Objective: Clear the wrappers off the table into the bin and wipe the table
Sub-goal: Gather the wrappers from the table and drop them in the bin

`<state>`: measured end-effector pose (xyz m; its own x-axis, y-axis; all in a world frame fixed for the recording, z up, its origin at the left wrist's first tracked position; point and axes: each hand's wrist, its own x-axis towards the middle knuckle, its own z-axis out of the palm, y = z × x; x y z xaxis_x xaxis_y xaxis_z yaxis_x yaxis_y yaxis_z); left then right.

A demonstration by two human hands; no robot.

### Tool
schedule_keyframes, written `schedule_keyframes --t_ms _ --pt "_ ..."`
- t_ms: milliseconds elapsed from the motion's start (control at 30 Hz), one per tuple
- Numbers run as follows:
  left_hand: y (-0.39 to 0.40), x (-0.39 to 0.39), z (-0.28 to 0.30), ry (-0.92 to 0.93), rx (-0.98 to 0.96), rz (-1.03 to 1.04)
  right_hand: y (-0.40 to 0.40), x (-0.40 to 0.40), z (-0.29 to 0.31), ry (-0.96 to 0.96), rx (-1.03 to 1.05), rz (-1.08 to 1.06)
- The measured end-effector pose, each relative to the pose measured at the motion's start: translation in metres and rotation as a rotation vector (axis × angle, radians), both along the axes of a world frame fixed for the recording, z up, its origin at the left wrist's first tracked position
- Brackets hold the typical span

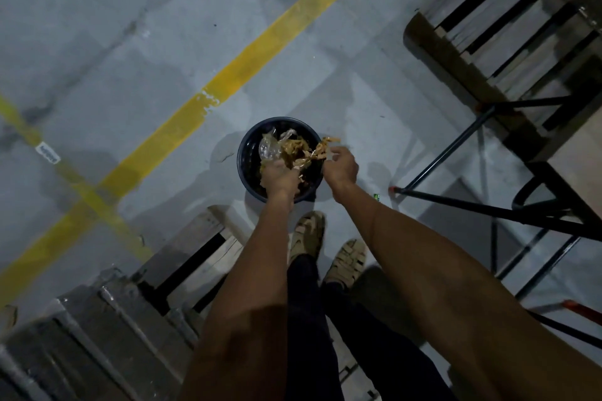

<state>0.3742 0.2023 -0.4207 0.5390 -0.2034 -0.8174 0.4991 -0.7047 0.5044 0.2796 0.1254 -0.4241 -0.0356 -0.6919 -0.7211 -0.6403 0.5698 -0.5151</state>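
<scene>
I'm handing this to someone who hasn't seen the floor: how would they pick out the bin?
Follow the wide yellow floor line down to its near side, straight ahead of the person's sandals. The bin stands there on grey concrete, under both hands. It is the only round, dark, open-topped thing, with crumpled wrappers held above it.

Crinkly glossy wrappers (294, 148), rough wooden pallet (482, 42)
</scene>
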Motion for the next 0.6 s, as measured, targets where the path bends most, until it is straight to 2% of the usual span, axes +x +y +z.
schedule_keyframes --t_ms 133,233,333,500,567,600 --pt "-0.012 0.0 -0.03 -0.096 -0.019 -0.196 -0.02 -0.012 -0.044 -0.074 0.095 -0.076" --pt "-0.022 -0.001 -0.061 -0.102 -0.043 -0.344 -0.033 -0.01 -0.08 -0.13 0.139 -0.031" --pt "-0.03 0.0 -0.082 -0.161 -0.045 -0.404 -0.042 -0.002 -0.111 -0.192 0.153 0.053" --pt "-0.013 0.006 -0.101 -0.257 -0.024 -0.45 -0.023 0.004 -0.126 -0.014 -0.252 0.467" --pt "-0.002 0.008 -0.1 -0.276 -0.007 -0.437 -0.01 0.006 -0.12 -0.028 -0.392 0.518" --pt "0.003 0.011 -0.099 -0.286 0.011 -0.426 -0.005 0.007 -0.12 -0.071 -0.393 0.566"
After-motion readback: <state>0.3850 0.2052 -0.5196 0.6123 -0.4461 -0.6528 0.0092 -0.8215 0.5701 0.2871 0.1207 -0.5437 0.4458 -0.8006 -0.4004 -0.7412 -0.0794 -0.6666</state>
